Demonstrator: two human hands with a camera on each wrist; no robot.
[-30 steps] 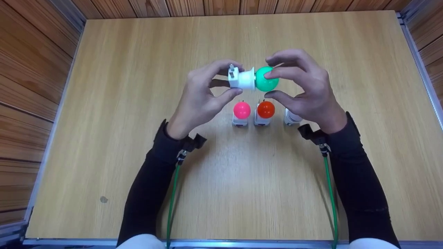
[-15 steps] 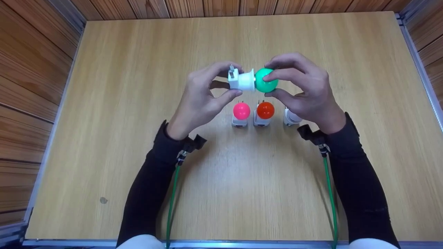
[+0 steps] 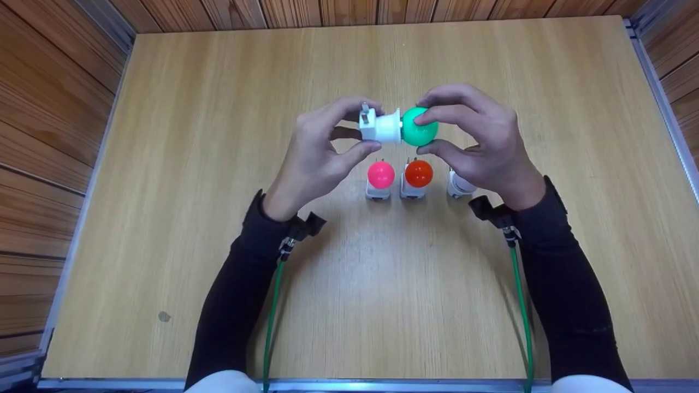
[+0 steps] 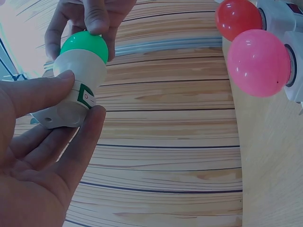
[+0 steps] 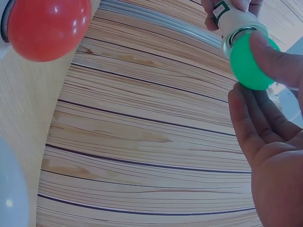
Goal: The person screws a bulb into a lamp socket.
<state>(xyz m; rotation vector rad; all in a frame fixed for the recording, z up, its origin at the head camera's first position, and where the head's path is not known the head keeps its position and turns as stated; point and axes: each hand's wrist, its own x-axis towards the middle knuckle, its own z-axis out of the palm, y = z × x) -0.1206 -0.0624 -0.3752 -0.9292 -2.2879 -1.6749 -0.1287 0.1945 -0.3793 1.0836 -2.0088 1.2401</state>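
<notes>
Above the table, my left hand [image 3: 322, 147] grips a white plug-in lamp socket [image 3: 386, 127] between thumb and fingers. Its plug prongs stick up at the left end, and a green-marked switch [image 4: 86, 96] shows in the left wrist view. My right hand [image 3: 483, 136] pinches a green light bulb [image 3: 419, 126] with thumb and fingertips. The bulb sits at the socket's open mouth, on one line with it. In the right wrist view, a bit of the bulb's metal base [image 5: 242, 34] shows at the socket rim.
Nearer me on the wooden table [image 3: 382, 295] stand a socket with a pink bulb [image 3: 381, 174] and one with a red-orange bulb [image 3: 419, 173]. A third white piece [image 3: 461, 185] is partly hidden below my right hand. Green cables [image 3: 273, 322] run from both wrists.
My right-hand fingers have closed in on the green bulb, with thumb and fingertips now against it. The bulb has shifted very slightly left toward the socket; the left hand stays nearly still.
</notes>
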